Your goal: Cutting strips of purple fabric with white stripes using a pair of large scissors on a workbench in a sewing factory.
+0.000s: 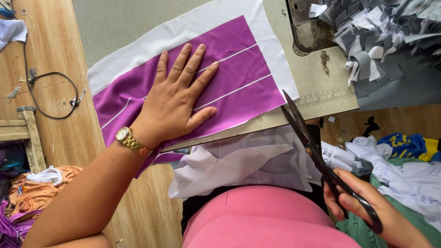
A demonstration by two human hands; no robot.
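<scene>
The left hand (177, 98) lay flat, fingers spread wide, pressing the purple fabric panel (239, 78) onto the white cloth (271, 41) on the table (321, 87). The right hand (367, 206) gripped black scissors (317, 151), blades slightly parted beside the panel's edge.

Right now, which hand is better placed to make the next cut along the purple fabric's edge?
Right, probably. The right hand holds the black scissors, blades slightly parted and pointing toward the purple fabric near its lower right corner. The left hand lies flat on that fabric, pinning it down.
</scene>
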